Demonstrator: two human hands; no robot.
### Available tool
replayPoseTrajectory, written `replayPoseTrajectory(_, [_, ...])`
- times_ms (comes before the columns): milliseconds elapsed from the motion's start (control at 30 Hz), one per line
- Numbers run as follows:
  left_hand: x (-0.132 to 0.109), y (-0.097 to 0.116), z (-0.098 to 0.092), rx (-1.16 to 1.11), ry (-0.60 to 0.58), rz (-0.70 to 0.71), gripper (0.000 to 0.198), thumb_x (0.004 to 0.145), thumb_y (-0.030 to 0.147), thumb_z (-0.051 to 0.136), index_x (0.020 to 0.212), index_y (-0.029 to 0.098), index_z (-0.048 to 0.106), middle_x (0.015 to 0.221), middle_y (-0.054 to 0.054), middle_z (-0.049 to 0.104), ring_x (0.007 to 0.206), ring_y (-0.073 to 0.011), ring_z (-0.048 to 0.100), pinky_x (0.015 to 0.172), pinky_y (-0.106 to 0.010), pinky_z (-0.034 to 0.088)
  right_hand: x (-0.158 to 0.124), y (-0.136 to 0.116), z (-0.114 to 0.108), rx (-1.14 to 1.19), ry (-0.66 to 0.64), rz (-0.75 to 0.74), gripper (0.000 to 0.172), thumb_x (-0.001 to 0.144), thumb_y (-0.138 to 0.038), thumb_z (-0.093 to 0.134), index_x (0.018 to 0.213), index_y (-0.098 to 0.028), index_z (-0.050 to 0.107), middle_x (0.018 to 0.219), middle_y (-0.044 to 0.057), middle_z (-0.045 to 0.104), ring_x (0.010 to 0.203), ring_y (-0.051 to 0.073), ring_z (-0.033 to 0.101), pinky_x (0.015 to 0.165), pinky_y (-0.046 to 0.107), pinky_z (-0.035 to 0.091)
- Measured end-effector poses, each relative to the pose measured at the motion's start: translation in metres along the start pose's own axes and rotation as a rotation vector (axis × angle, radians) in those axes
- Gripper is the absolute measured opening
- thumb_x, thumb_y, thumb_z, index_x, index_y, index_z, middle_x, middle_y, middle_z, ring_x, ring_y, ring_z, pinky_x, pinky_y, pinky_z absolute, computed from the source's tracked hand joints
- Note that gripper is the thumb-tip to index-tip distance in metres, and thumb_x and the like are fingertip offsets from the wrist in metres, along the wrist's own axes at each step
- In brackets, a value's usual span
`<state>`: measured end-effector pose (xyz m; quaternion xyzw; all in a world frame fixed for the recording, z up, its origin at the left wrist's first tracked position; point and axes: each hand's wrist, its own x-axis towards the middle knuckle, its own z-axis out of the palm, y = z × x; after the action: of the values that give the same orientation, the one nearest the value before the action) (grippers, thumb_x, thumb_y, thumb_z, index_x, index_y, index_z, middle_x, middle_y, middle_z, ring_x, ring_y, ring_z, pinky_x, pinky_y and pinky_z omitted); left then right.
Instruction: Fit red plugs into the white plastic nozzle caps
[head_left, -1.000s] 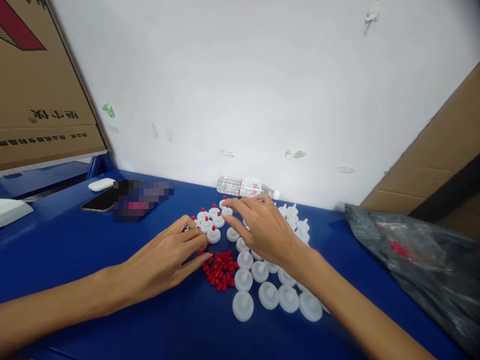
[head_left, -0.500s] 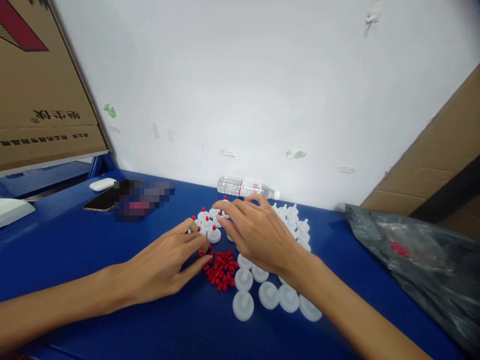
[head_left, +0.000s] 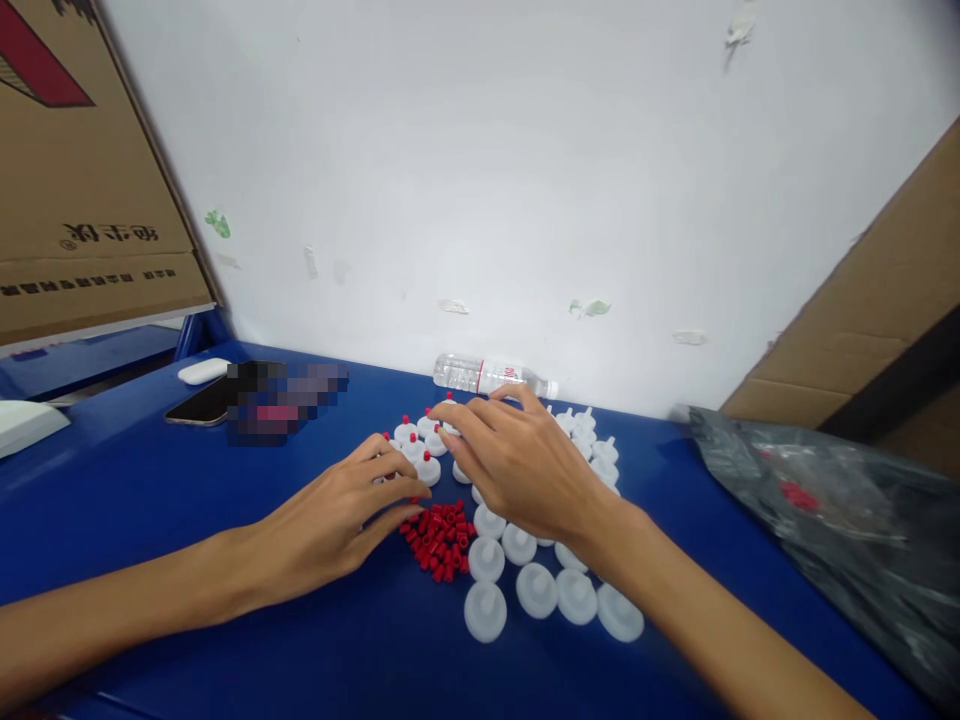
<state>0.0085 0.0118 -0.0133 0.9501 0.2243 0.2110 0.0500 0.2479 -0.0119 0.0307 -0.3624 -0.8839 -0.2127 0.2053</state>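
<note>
My left hand [head_left: 352,512] is stretched over the near-left side of a pile of small red caps [head_left: 442,545], thumb and index finger apart. Its fingertips hang at the pile's upper edge, and I see nothing between them. Behind it stands a cluster of white round lids topped with red tips [head_left: 427,468]. My right hand [head_left: 517,455] hovers above that cluster's right side, fingers loosely bent and apart; its fingertips are close to the red tips, and whether they touch is unclear. Beneath and around it lie several white lids without red tips [head_left: 486,610], partly hidden by my hand and forearm.
A clear plastic bottle [head_left: 457,372] lies along the wall. At the left are a phone [head_left: 199,402], a white oval object [head_left: 204,371] and a blurred patch. A large cardboard box [head_left: 90,180] stands left. A dark plastic bag [head_left: 810,510] lies on the blue table [head_left: 360,660].
My left hand's fingertips have shifted slightly right and spread a little over the red caps. My right hand stays nearly in place. The whole view has shifted a little.
</note>
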Motion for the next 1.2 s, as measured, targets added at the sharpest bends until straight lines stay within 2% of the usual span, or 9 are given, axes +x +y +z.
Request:
replayPoseTrajectory(133, [0.0001,-0.0002,0.0009,0.021,0.012,0.028,0.024,0.104,0.016,0.050,0.119,0.024,0.067,0.110,-0.006,0.067,0.099,-0.0200,0.056,0.088,-0.033,0.048,-0.0001,0.0017,0.0008,-0.014,0.036,-0.081,0.029,0.104,-0.015,0.037,0.123,-0.013,0.058,0.093,0.004,0.072,0.081,0.016,0.062,0.094,0.038,0.036])
replayPoseTrajectory(233, [0.0008,-0.0005,0.0011,0.030,0.034,0.054,0.024,0.103,0.015,0.049,0.117,0.022,0.067,0.104,-0.005,0.070,0.094,-0.0188,0.058,0.086,-0.033,0.049,-0.0003,0.0014,0.0008,-0.018,0.071,-0.113,0.029,0.101,-0.013,0.040,0.123,-0.013,0.059,0.084,0.002,0.069,0.074,0.015,0.059,0.094,0.037,0.036])
replayPoseTrajectory(433, [-0.0013,-0.0060,0.0033,0.056,0.040,0.068,0.024,0.105,0.016,0.049,0.121,0.021,0.065,0.107,-0.005,0.072,0.101,-0.0208,0.056,0.089,-0.034,0.048,-0.0012,0.0010,0.0003,-0.010,0.064,-0.112,0.029,0.101,-0.012,0.040,0.121,-0.014,0.060,0.083,0.002,0.071,0.073,0.015,0.060,0.094,0.035,0.035])
replayPoseTrajectory(567, [-0.0003,-0.0057,0.0026,0.052,0.010,0.071,0.024,0.106,0.017,0.047,0.122,0.021,0.064,0.109,-0.004,0.072,0.107,-0.0207,0.056,0.095,-0.036,0.045,-0.0011,0.0018,0.0012,-0.014,0.058,-0.112,0.027,0.101,-0.013,0.040,0.119,-0.014,0.061,0.082,0.001,0.070,0.072,0.015,0.059,0.094,0.035,0.034])
replayPoseTrajectory(700, [0.0016,-0.0025,-0.0004,0.056,-0.033,0.073,0.025,0.107,0.018,0.044,0.119,0.021,0.066,0.110,-0.004,0.072,0.109,-0.0213,0.055,0.094,-0.035,0.045,-0.0008,0.0019,0.0016,-0.024,0.032,-0.118,0.026,0.100,-0.013,0.041,0.117,-0.014,0.062,0.081,0.001,0.069,0.071,0.015,0.059,0.095,0.036,0.033])
replayPoseTrajectory(1033, [0.0008,-0.0038,-0.0007,0.072,-0.034,0.084,0.028,0.107,0.018,0.042,0.119,0.021,0.067,0.109,-0.006,0.072,0.111,-0.0216,0.057,0.095,-0.034,0.046,-0.0025,0.0035,0.0033,-0.022,-0.045,-0.096,0.026,0.102,-0.016,0.040,0.118,-0.015,0.060,0.085,0.003,0.070,0.076,0.017,0.059,0.098,0.039,0.031])
replayPoseTrajectory(1200, [-0.0008,-0.0062,-0.0001,0.068,-0.058,0.089,0.031,0.106,0.014,0.040,0.124,0.021,0.064,0.112,-0.005,0.072,0.115,-0.0216,0.057,0.099,-0.035,0.046,-0.0012,-0.0010,0.0029,0.130,-0.120,0.003,0.032,0.107,-0.025,0.034,0.116,-0.017,0.063,0.100,0.006,0.072,0.095,0.020,0.062,0.098,0.039,0.033])
